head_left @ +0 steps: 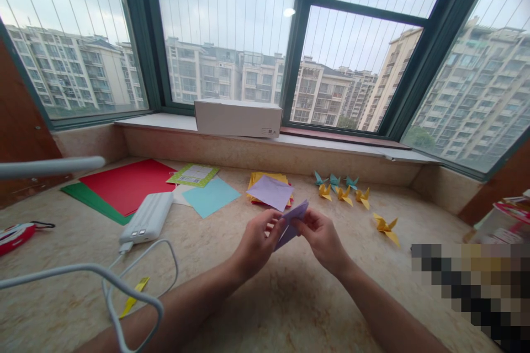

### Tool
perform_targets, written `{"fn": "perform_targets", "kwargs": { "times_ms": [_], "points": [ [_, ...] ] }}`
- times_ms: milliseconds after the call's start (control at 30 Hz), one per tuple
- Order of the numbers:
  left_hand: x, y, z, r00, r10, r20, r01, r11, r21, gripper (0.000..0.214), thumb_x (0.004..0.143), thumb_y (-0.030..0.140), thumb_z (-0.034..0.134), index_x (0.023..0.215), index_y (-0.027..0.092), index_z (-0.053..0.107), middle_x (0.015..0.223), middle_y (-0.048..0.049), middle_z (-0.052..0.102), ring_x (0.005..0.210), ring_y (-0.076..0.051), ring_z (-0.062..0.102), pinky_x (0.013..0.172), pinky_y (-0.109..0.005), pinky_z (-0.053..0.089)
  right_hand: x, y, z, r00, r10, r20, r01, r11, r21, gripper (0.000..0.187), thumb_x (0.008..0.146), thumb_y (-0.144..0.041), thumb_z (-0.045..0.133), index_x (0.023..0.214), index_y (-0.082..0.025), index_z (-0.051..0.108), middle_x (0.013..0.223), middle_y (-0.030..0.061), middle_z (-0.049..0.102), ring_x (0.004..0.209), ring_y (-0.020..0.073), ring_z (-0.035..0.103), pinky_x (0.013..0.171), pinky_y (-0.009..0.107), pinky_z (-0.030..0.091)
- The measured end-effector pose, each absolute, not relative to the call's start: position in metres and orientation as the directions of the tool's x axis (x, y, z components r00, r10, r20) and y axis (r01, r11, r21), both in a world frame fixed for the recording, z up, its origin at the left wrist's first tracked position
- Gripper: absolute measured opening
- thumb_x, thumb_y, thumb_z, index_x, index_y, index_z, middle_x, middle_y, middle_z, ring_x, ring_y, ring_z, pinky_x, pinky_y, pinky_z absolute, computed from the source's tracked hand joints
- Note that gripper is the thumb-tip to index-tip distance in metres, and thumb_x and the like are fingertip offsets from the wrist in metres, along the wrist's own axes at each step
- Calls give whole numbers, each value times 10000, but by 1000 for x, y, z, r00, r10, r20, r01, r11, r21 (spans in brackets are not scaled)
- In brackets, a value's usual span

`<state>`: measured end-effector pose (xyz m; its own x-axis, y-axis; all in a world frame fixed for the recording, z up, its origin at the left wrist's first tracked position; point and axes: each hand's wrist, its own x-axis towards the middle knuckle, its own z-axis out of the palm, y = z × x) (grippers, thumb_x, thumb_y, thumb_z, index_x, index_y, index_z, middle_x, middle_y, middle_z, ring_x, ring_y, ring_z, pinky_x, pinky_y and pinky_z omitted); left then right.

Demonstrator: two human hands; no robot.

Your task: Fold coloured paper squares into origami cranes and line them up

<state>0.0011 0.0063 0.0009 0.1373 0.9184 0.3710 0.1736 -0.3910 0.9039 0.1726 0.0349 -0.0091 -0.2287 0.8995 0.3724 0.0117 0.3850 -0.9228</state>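
A folded sheet of purple origami paper (289, 233) is held up between my two hands, above the stone counter. My left hand (261, 236) pinches its left side between thumb and fingers. On the other side, my right hand (321, 234) grips the upper right edge, thumb in front. Just behind the hands lies a flat purple square (271, 190) on top of a stack of yellow and red paper (253, 179). To the right stand several folded paper cranes, blue ones (334, 182) behind yellow ones (344, 195), with one larger yellow crane (386, 228) nearer.
On the left are a light blue sheet (211, 197), red paper (132, 185), green paper (95, 202) and a white power bank (148, 215) with a looping cable (83, 268). A red tape measure (16, 237) lies far left. A white box (238, 119) sits on the windowsill.
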Motion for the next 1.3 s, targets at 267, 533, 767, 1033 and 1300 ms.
{"fn": "perform_targets", "kwargs": {
  "times_ms": [267,533,767,1033,1300],
  "points": [
    [1,18,-3,81,960,266,-195,-247,949,329,792,427,707,880,160,537,736,-34,694,694,-169,658,665,-289,520,171,38,-12,-126,910,395,-58,390,-919,413,751,-423,777,1032,-200,572,839,43,716,723,187,667,674,312,529],
    [2,13,-4,348,925,152,-150,-106,983,407,785,468,710,953,110,614,717,-67,704,542,-162,660,452,-219,462,178,32,-7,-164,886,434,152,457,-876,279,816,-434,699,938,-184,719,832,65,719,723,197,629,671,327,510],
    [3,11,-2,239,961,140,-121,-114,986,293,789,389,696,886,114,729,782,-92,735,642,-191,695,474,-218,474,176,25,1,-120,707,697,342,689,-639,114,868,-304,659,896,-232,742,899,57,677,765,189,604,702,328,499],
    [7,4,0,276,960,46,-128,-11,992,352,767,428,727,923,114,696,809,-94,732,641,-225,723,488,-236,477,181,22,0,-216,590,778,454,766,-455,189,904,-221,611,1025,-274,747,909,67,685,876,228,621,790,388,514],
    [9,0,3,228,971,74,-213,-24,977,401,828,477,649,943,94,671,776,-97,719,618,-206,714,473,-215,468,182,22,1,-355,500,790,473,825,-309,250,876,-163,608,1058,-282,731,1111,87,657,1042,257,597,889,444,493]
  ]
}}
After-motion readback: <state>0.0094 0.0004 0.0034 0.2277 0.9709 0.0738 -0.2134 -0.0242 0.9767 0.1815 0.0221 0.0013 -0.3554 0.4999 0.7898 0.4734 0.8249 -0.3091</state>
